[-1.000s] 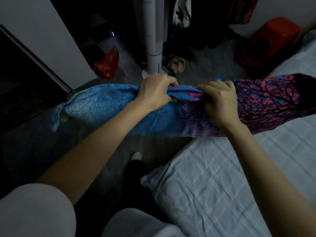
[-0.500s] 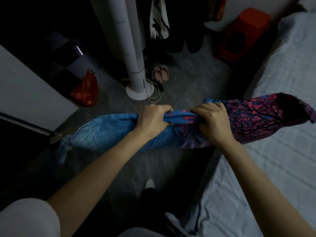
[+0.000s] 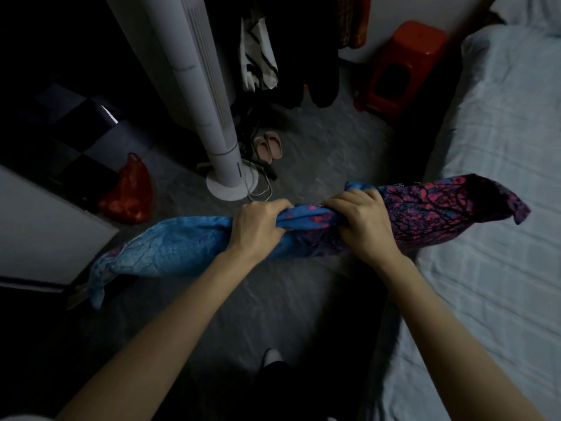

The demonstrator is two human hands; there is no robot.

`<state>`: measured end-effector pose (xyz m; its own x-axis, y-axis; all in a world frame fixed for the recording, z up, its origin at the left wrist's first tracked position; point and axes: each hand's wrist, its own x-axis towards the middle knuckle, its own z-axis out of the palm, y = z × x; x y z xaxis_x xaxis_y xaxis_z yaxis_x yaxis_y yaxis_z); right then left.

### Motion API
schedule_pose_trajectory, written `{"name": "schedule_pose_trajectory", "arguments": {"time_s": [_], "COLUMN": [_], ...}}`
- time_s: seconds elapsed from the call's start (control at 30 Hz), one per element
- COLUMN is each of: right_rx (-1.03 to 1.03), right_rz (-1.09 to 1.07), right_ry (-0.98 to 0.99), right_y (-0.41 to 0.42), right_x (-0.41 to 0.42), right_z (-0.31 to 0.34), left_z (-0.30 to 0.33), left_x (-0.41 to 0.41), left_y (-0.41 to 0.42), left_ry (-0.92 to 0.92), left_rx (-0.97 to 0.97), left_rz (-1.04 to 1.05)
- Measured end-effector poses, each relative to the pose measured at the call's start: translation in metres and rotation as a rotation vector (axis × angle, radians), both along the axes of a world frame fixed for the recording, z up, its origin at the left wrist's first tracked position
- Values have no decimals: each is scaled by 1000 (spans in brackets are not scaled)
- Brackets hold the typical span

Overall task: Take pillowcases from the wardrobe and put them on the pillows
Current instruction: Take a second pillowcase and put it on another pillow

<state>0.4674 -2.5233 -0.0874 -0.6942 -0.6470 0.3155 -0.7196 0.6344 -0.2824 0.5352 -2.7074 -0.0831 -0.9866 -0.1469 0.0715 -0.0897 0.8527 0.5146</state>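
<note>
Head view. The left hand and right hand each clench a gathered bunch of the blue-and-pink pillowcase at mid-frame, knuckles up, close together but not touching. The cloth stretches from lower left, over the floor, to the right, where its pink end overhangs the edge of the bed. Whether a pillow is inside cannot be told. The step appears to be gathering the case toward its opening; it is best done by bunching evenly with both hands and keeping the blue end off the floor. Compared with the frame half a second earlier, the grips are unchanged and the view has tilted: the tower fan and red stool sit slightly lower in the frame, and the cloth lies lower too.
</note>
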Motion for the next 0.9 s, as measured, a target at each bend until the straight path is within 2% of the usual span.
{"name": "schedule_pose_trajectory", "arguments": {"time_s": [0.43, 0.63, 0.9], "right_rx": [-5, 46, 43], "right_rz": [-80, -122, -149], "right_ry": [45, -25, -43], "right_y": [31, 66, 117], "right_x": [-82, -150, -253], "right_z": [10, -1, 16], "left_z": [-1, -11, 2], "left_x": [-95, -172, -286], "left_y": [25, 57, 102], "left_ry": [60, 35, 39], "left_rx": [23, 28, 14], "left_rz": [-118, -165, -220]}}
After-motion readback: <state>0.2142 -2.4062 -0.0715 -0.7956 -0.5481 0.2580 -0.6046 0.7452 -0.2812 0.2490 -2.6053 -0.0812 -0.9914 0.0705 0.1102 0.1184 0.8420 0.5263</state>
